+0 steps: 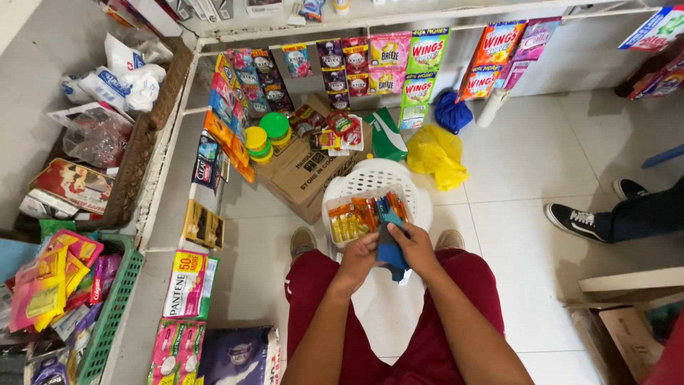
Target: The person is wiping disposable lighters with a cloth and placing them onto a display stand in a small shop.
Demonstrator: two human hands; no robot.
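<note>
Holding blue sachets [391,246], light, limp and slick, both the left hand [358,258] and the right hand [415,247] have fingers clamped on their edges above the white basket [420,199].

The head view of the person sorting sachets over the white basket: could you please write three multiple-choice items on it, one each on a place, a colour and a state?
1. Where does the white basket stand?
A. On the floor before the person's knees
B. On the green tray
C. On the cardboard box

2. What colour is the packet held by both hands?
A. Yellow
B. Blue
C. Pink

3. How are the sachet strips at the top kept?
A. Stacked flat on the floor
B. Hanging in rows from a rail
C. Shut inside a box

Answers: 1 A, the basket sits on tiles just beyond the knees, beside the cardboard box. 2 B, the left hand and right hand grip a blue packet. 3 B, the strips dangle from the rail.
</note>
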